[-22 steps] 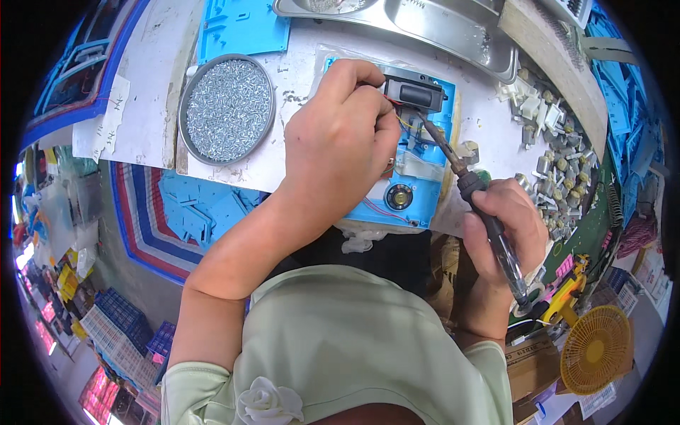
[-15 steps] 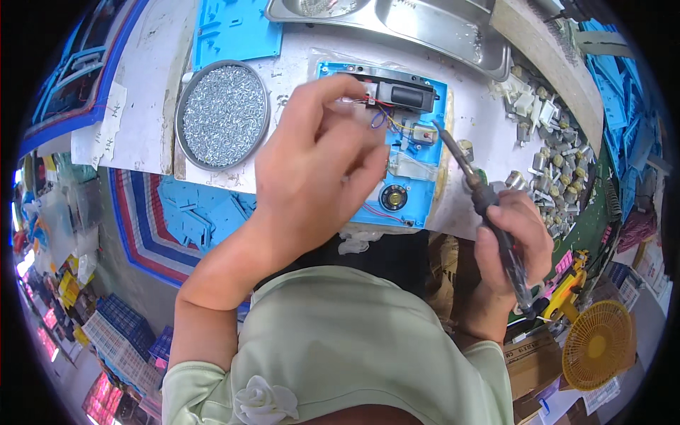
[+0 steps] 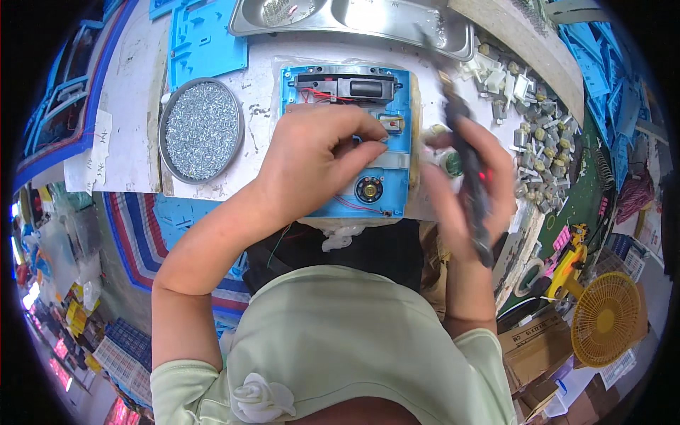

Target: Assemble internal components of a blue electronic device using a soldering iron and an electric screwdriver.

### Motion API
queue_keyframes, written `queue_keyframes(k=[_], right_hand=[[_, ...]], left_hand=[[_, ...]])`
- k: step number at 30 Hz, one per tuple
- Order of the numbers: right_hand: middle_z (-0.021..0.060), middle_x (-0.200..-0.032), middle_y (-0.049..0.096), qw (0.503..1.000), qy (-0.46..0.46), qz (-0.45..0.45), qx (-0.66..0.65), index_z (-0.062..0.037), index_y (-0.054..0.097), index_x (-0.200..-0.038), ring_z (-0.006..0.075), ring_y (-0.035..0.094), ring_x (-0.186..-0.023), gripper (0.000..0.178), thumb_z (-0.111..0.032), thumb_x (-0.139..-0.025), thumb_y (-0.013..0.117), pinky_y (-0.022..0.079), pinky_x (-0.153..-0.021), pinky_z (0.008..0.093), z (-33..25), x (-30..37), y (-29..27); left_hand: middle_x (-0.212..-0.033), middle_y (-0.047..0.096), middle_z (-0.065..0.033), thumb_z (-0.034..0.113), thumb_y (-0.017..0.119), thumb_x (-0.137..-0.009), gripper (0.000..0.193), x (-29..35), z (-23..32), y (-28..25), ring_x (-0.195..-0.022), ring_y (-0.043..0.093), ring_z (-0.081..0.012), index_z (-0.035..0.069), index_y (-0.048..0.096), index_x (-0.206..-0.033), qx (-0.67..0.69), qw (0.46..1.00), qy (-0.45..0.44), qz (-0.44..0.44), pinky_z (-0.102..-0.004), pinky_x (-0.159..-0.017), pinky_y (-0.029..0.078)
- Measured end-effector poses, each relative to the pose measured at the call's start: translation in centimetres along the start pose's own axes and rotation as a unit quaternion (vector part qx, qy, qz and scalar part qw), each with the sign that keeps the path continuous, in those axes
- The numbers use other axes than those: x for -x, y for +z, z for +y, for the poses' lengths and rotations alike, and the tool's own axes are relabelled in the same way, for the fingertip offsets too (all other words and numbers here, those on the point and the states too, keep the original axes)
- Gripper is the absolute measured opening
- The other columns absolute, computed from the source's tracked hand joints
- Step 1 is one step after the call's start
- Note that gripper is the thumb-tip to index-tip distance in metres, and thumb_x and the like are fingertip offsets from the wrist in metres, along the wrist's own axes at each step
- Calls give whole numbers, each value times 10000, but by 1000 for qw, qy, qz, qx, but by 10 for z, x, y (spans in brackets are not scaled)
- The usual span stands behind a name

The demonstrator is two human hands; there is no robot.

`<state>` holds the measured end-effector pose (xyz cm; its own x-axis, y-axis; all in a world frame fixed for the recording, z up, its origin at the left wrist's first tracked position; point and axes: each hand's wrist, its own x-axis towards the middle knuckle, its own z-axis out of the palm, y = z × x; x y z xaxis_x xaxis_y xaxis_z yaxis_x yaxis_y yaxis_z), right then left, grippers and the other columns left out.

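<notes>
A blue plastic housing (image 3: pixel 401 173) lies in front of me, holding a black module (image 3: pixel 366 88) with red wires, a small motor (image 3: pixel 391 124) and a round speaker (image 3: pixel 369 190). My left hand (image 3: pixel 304 159) reaches over it from the left, thumb and forefinger pinched beside the motor. What sits between those fingertips is too small to make out. Right of the housing, my right hand (image 3: pixel 489 177) is closed around the dark handle of a soldering iron (image 3: pixel 467 159). Motion blurs the iron, its tip pointing up toward the steel tray (image 3: pixel 340 25).
A round dish of small metal screws (image 3: pixel 201 131) stands to the left. Blue plastic panels (image 3: pixel 205 42) lie at the far left. Several small motors (image 3: pixel 545 152) are heaped on the right, beside a green-and-white roll (image 3: pixel 452 164). A yellow fan (image 3: pixel 604 320) stands lower right.
The soldering iron has swung up and away from the motor. My left fingertips have come in beside the motor and pinched together. The whole view has shifted slightly.
</notes>
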<state>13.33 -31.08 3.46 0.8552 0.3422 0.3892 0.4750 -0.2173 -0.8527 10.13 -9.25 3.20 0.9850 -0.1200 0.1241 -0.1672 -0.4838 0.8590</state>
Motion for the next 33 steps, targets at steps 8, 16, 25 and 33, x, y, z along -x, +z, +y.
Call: queue_keyframes(k=[8, 16, 25, 33], right_hand=[[119, -972, 662, 1000, -8, 7, -27, -44, 644, -1268, 197, 660, -819, 533, 124, -770, 730, 531, -741, 291, 10, -14, 35], [116, -934, 641, 998, -31, 46, 14, 7, 647, -1179, 231, 588, -767, 378, 19, -813, 744, 489, -711, 332, -6, 8, -18], [65, -642, 541, 987, -39, -120, -95, -8, 671, -896, 225, 464, -548, 165, -57, -744, 713, 364, -557, 356, -8, 19, -58], [57, -616, 545, 982, -66, -160, -82, -24, 679, -900, 230, 457, -528, 206, -17, -695, 698, 361, -534, 351, -5, 7, -42]], left_hand=[[-800, 689, -38, -2, 750, -877, 81, -3, 7, -7, -684, 616, -71, -22, 702, -939, 80, 989, -115, -43, -235, -626, 503], [-934, 657, -96, -14, 747, -811, 145, 1, -8, -8, -830, 653, -284, 24, 673, -930, -48, 989, 125, -63, -352, -724, 535], [-1089, 633, -102, 1, 772, -747, 227, 5, -8, -14, -915, 653, -308, 58, 640, -922, -111, 974, 171, -103, -376, -742, 547], [-1075, 635, -104, -7, 778, -731, 261, 9, -10, -13, -917, 657, -313, 53, 635, -940, -122, 973, 170, -93, -377, -744, 556]])
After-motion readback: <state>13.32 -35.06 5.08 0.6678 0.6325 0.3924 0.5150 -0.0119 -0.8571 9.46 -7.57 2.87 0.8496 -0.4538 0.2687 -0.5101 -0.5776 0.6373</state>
